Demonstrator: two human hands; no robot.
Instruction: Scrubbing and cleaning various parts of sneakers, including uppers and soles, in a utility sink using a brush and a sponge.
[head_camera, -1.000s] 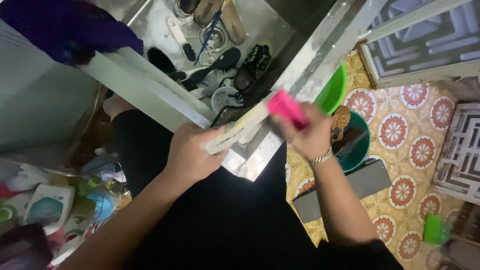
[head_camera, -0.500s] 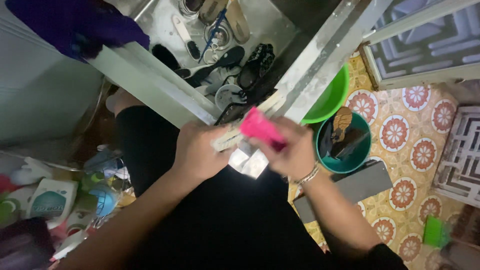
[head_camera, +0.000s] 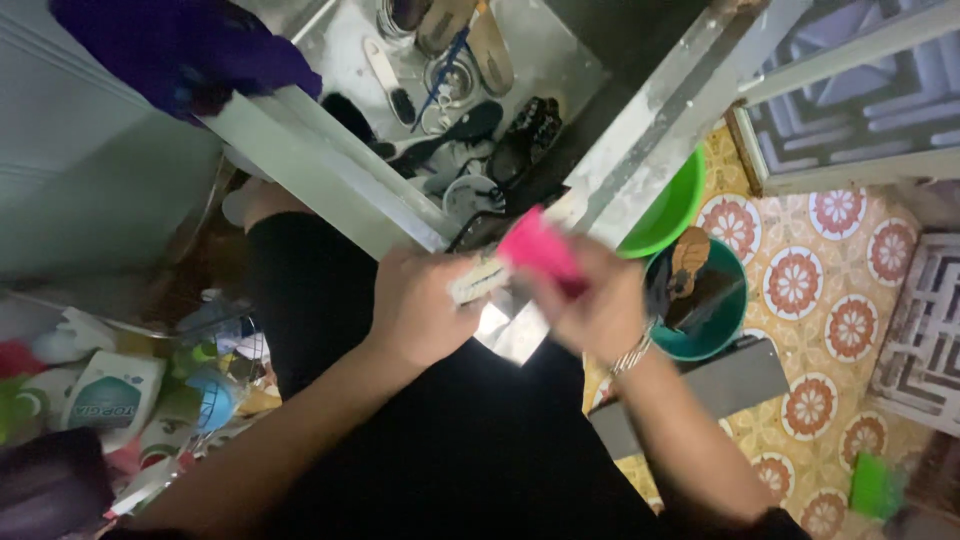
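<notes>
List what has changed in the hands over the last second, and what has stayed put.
The right hand has carried the pink object leftward and down along the pale flat piece toward the left hand, which still grips that piece. The green basin, teal bucket and shoes have stayed in place.

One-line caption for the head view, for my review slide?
Seen from above, the left hand grips a pale flat object while the right hand presses a pink pad against it, above a metal sink.
</notes>
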